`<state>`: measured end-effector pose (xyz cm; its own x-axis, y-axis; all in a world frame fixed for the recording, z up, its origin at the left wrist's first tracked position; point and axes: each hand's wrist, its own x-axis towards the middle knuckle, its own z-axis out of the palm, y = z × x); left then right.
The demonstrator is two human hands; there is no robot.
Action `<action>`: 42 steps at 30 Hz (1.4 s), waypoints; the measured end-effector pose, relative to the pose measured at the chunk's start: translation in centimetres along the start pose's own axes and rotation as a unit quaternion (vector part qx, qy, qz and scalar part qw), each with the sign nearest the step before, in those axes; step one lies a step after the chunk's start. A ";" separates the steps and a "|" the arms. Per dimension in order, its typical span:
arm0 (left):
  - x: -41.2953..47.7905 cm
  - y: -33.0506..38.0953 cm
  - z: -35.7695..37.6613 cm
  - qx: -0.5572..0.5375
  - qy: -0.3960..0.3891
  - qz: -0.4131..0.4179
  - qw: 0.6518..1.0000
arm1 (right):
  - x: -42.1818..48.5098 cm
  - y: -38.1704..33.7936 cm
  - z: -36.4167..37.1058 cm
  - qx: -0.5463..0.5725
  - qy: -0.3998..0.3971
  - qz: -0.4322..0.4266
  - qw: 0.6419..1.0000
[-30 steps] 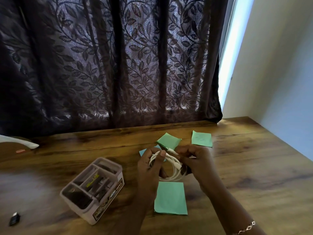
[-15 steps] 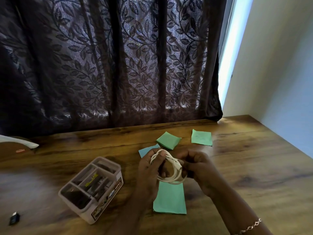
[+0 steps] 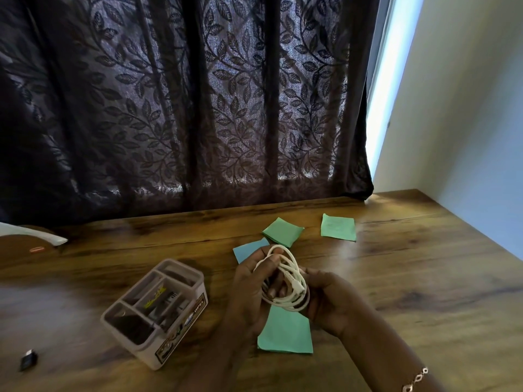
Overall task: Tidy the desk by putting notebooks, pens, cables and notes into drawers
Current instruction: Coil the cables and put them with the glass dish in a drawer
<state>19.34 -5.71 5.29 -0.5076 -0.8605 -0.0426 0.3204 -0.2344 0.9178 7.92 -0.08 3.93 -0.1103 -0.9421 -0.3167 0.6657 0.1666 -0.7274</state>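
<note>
A coiled white cable (image 3: 291,284) is held above the wooden desk (image 3: 424,278) between both hands. My left hand (image 3: 252,287) grips the coil's left side, thumb over the loops. My right hand (image 3: 331,301) holds the coil's lower right side with curled fingers. Under the hands lies a green note (image 3: 285,332). A blue note (image 3: 249,250) shows just behind my left hand. Two more green notes (image 3: 283,232) (image 3: 338,227) lie farther back.
A white compartment organiser (image 3: 158,309) with pens and small items stands left of my hands. A small black object (image 3: 28,360) lies at the near left. A white object (image 3: 34,236) sits at the far left edge. A dark curtain (image 3: 184,108) hangs behind the desk.
The hands have kept winding the cable; the coil is now tighter and sits lower, over the near green note. My right hand has dropped to the coil's lower right.
</note>
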 end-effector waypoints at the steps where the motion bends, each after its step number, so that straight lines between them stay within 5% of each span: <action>1: 0.0 -0.1 0.0 -0.001 0.000 -0.008 1.000 | -0.1 0.1 0.2 0.006 -0.004 0.005 1.000; 13: 0.0 -0.5 -0.7 0.040 0.005 -0.017 0.999 | 0.0 0.1 0.9 -0.066 0.029 -0.065 0.995; 17: 0.5 -0.5 -1.1 0.071 0.023 -0.002 0.997 | -0.7 -0.3 1.2 -0.127 0.026 -0.149 0.980; 21: 1.0 -1.1 -1.4 0.137 -0.004 0.017 0.990 | -0.8 0.0 1.9 -0.390 0.003 -0.221 0.894; 24: 1.2 -1.6 -1.3 0.154 -0.010 0.022 0.988 | 0.0 0.5 1.8 -0.436 0.082 -0.292 0.847; 28: 2.0 -1.8 -2.0 0.203 0.026 0.061 0.977 | -0.2 -0.1 1.5 -0.314 0.062 -0.330 0.888; 32: 2.2 -2.5 -2.2 0.224 0.094 0.078 0.967 | -0.3 -0.2 1.3 -0.250 0.059 -0.404 0.878; 37: 2.2 -2.7 -2.0 0.214 0.145 0.077 0.963 | -0.4 0.0 1.3 -0.302 0.018 -0.412 0.859; 42: 1.4 -2.7 -1.5 0.205 0.148 0.090 0.963 | -0.1 -0.1 1.1 -0.370 -0.002 -0.328 0.869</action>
<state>18.94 -6.97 2.13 -0.2035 -0.9761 0.0768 0.0074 0.0769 0.9970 8.73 -0.29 4.72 -0.2834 -0.9058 0.3150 -0.1971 -0.2664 -0.9435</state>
